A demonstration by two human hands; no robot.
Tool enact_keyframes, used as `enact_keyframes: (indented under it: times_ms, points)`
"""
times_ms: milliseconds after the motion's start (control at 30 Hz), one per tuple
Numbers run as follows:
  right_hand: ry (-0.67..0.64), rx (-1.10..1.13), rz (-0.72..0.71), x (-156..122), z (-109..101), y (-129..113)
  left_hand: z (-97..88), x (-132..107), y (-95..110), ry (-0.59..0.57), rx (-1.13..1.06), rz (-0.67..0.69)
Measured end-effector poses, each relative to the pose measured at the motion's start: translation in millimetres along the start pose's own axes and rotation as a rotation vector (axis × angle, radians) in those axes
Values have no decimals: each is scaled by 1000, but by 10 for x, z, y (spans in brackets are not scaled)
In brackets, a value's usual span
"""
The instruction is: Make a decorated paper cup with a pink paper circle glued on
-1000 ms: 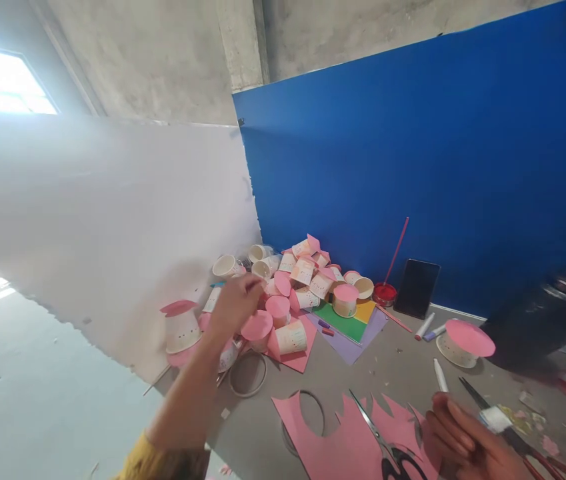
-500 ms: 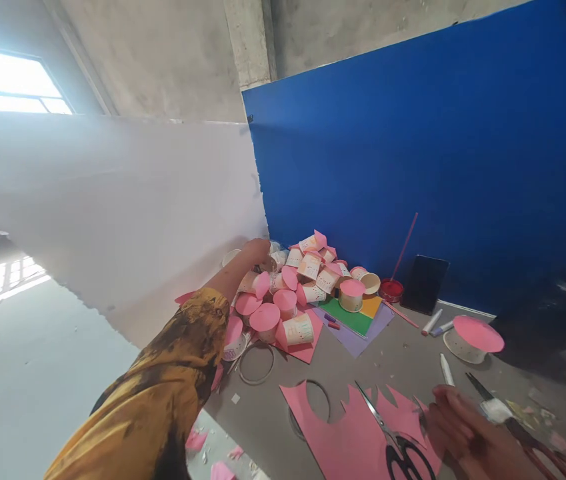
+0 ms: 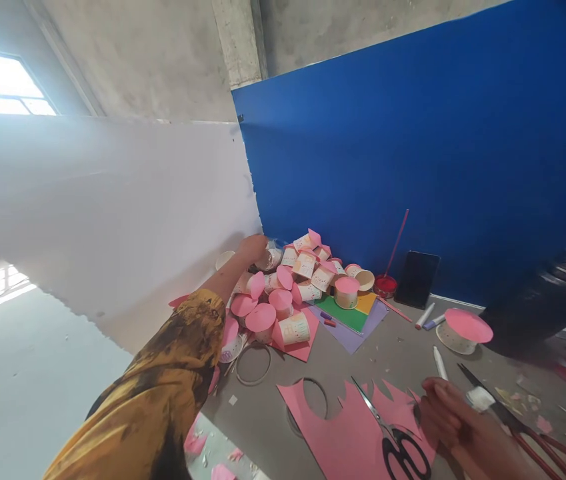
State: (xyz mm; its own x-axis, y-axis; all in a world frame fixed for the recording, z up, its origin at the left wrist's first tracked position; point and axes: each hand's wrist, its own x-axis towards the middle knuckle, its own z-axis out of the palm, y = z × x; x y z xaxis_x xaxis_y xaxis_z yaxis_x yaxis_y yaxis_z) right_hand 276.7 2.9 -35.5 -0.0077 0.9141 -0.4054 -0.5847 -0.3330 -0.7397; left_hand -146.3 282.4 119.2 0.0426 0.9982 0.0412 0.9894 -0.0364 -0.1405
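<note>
My left hand (image 3: 253, 249) reaches to the far back-left corner of the table, touching or right beside white paper cups (image 3: 273, 255) in clear plastic. Its fingers are mostly hidden there. Around that forearm lie many patterned paper cups (image 3: 305, 264) topped with pink paper discs (image 3: 261, 317). At the lower right, my right hand (image 3: 445, 417) rests half curled, its fingers together and nothing visible in them. Next to it are a pink sheet with round cut-outs (image 3: 335, 433) and black-handled scissors (image 3: 387, 433) lying on that sheet.
Grey tape rings (image 3: 253, 365) lie in front of the cups. A pink-topped cup (image 3: 463, 328), white marker (image 3: 439, 363), second scissors (image 3: 507, 413) and dark bottle (image 3: 527, 313) are on the right. A phone (image 3: 417, 279) leans against the blue panel (image 3: 387, 147) beside a red pot (image 3: 385, 285).
The view has shifted slightly right. My left hand remains at the back-left cups, which show a little more now. My right hand has stayed near the pink sheet with its fingers curled.
</note>
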Motion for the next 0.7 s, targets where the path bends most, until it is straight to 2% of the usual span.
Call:
enact_keyframes:
  times_ms: [167,300,400,467,500,533,567,600,700]
  points:
    - [-67,22,-26,45,-74,64,-240,-27,-45,-6,-61,19]
    - [-96,23,-82,51,-63,67,-679,-151,-160,41,-120,20]
    - [-105,-2,-112,38,-24,35,-1037,-467,-190,203,-173,-1]
    - [-109,-26,-129,31,5,13,-1129,-779,-44,360,-255,24]
    - [-109,-37,-138,27,21,4,-1101,-946,99,492,-493,54]
    - [-107,-43,-155,22,39,-3,-1024,-1109,285,530,-774,95]
    - [-106,-46,-180,15,58,-8,-900,-1263,506,473,-1050,131]
    - [-107,-48,-197,6,78,-15,-742,-1404,748,326,-1270,166]
    - [-150,-63,-232,-30,138,-51,-194,-1714,1476,-226,-1673,229]
